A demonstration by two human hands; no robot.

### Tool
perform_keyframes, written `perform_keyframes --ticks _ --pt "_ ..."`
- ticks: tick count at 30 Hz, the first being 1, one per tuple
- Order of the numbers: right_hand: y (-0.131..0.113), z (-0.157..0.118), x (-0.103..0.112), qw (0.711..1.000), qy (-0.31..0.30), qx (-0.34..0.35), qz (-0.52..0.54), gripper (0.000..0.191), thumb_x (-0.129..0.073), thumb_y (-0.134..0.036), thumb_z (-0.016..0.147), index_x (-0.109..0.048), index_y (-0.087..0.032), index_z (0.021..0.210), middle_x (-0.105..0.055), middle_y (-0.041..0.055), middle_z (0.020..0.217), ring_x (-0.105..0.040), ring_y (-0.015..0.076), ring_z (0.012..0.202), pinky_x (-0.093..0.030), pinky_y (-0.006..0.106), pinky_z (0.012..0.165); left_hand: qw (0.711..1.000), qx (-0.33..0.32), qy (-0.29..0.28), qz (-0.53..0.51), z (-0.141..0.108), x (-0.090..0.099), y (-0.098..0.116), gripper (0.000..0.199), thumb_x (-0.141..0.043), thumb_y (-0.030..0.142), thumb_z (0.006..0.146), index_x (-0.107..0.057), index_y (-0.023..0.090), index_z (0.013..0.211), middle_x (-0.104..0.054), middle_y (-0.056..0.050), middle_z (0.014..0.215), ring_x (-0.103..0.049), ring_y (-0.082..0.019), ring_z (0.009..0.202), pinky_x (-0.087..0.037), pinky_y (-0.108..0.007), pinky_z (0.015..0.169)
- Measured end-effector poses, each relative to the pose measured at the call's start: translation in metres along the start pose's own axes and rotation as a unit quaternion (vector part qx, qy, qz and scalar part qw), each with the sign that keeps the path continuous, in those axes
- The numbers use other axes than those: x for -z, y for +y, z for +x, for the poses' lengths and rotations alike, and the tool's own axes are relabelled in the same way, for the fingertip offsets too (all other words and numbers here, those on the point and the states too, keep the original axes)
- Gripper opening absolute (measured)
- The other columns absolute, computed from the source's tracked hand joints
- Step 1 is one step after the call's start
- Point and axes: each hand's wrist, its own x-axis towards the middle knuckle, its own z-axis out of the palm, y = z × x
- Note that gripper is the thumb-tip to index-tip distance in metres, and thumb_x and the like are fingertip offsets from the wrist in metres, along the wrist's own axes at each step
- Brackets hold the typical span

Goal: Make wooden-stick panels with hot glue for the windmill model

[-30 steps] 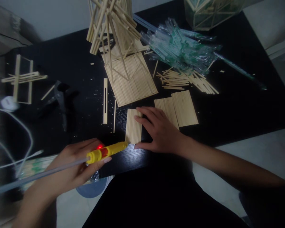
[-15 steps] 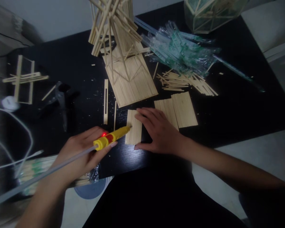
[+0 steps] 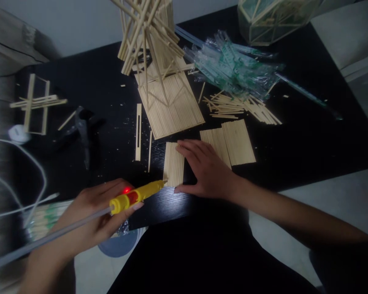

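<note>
One black desk (image 3: 294, 143) carries crossed sticks (image 3: 145, 24), heaped clear wrappers (image 3: 236, 67), a large slatted panel (image 3: 171, 114) and, partly behind the right hand (image 3: 207, 169), two panels (image 3: 239, 143). The left hand (image 3: 101, 212), curled round a yellow glue gun (image 3: 135, 198), has brought its tip from mid-panel to the lower left. Loosely spread right fingers rest along the pale, ribbed small panel (image 3: 173, 163), flat near the front edge.

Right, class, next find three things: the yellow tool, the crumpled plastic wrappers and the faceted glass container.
Yellow tool (image 3: 144, 192): head view, middle of its body.
Plastic wrappers (image 3: 234, 67): head view, middle of the heap.
Faceted glass container (image 3: 274, 24): head view, middle of its visible side.
</note>
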Motion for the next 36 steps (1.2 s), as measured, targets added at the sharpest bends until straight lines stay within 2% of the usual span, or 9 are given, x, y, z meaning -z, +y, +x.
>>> perform_keyframes --ticks 3,9,12,15,18,23,29,36 --pt "0.000 0.000 0.000 1.000 -0.005 -0.003 0.008 0.100 -0.072 -0.072 0.087 -0.037 -0.010 0.157 -0.051 0.0276 0.154 -0.045 0.0432 0.145 -0.038 0.066 0.117 0.999 -0.038 -0.018 0.017 -0.002 -0.001 -0.004 0.018 -0.060 0.039 0.101 -0.063 0.027 0.088 -0.066 0.000 0.075 -0.064 -0.016 0.059 -0.051 -0.028 0.050" --pt "0.000 0.001 0.000 1.000 -0.006 -0.004 0.010 0.102 -0.072 -0.074 0.086 -0.038 -0.009 0.156 -0.052 0.0282 0.153 -0.046 0.0436 0.145 -0.038 0.065 0.117 0.999 -0.019 -0.031 0.021 0.005 -0.003 -0.001 0.020 -0.057 0.041 0.101 -0.063 0.027 0.089 -0.067 0.000 0.075 -0.064 -0.017 0.059 -0.052 -0.030 0.051" --pt "0.000 0.001 0.001 1.000 -0.003 -0.002 0.009 0.101 -0.071 -0.075 0.086 -0.040 -0.007 0.155 -0.053 0.0285 0.153 -0.047 0.0434 0.144 -0.038 0.064 0.118 1.000 -0.015 -0.010 0.024 0.010 -0.004 -0.001 0.024 -0.056 0.044 0.103 -0.061 0.026 0.088 -0.063 0.001 0.073 -0.061 -0.015 0.056 -0.048 -0.029 0.049" --pt "0.000 0.001 0.000 1.000 0.006 0.000 0.006 0.102 -0.067 -0.078 0.087 -0.042 -0.005 0.153 -0.053 0.0287 0.152 -0.047 0.0428 0.144 -0.039 0.063 0.118 0.999 0.010 0.018 0.039 0.016 -0.007 -0.005 0.029 -0.057 0.047 0.103 -0.063 0.024 0.086 -0.065 0.001 0.075 -0.062 -0.015 0.058 -0.048 -0.029 0.052" --pt "0.000 0.001 0.000 1.000 -0.001 -0.006 0.012 0.101 -0.066 -0.078 0.088 -0.039 -0.007 0.156 -0.053 0.0274 0.153 -0.046 0.0425 0.145 -0.039 0.065 0.118 0.997 0.059 0.030 0.035 0.022 -0.010 -0.012 0.035 -0.057 0.052 0.102 -0.067 0.022 0.087 -0.072 -0.001 0.081 -0.066 -0.017 0.062 -0.050 -0.029 0.056" --pt "0.000 0.001 0.000 1.000 -0.003 -0.008 0.012 0.103 -0.071 -0.074 0.087 -0.038 -0.007 0.157 -0.053 0.0273 0.153 -0.046 0.0421 0.145 -0.039 0.063 0.119 0.986 0.152 0.065 0.012 0.030 -0.013 -0.021 0.044 -0.060 0.065 0.096 -0.072 0.023 0.089 -0.073 -0.002 0.071 -0.064 -0.020 0.057 -0.047 -0.032 0.052" --pt "-0.001 0.001 0.001 1.000 -0.007 -0.013 0.018 0.104 -0.072 -0.073 0.086 -0.034 -0.010 0.159 -0.052 0.0271 0.154 -0.046 0.0429 0.146 -0.038 0.064 0.118 0.978 0.186 0.090 -0.020 0.037 -0.015 -0.023 0.047 -0.061 0.067 0.093 -0.075 0.022 0.090 -0.075 -0.003 0.078 -0.069 -0.023 0.068 -0.049 -0.033 0.056" --pt "-0.001 0.002 0.000 1.000 0.000 -0.009 0.014 0.103 -0.074 -0.072 0.085 -0.037 -0.007 0.157 -0.053 0.0277 0.153 -0.047 0.0425 0.144 -0.039 0.063 0.118 0.983 0.171 0.056 -0.036 0.027 -0.013 -0.027 0.042 -0.064 0.063 0.094 -0.077 0.022 0.096 -0.078 -0.005 0.087 -0.073 -0.024 0.074 -0.055 -0.034 0.061"
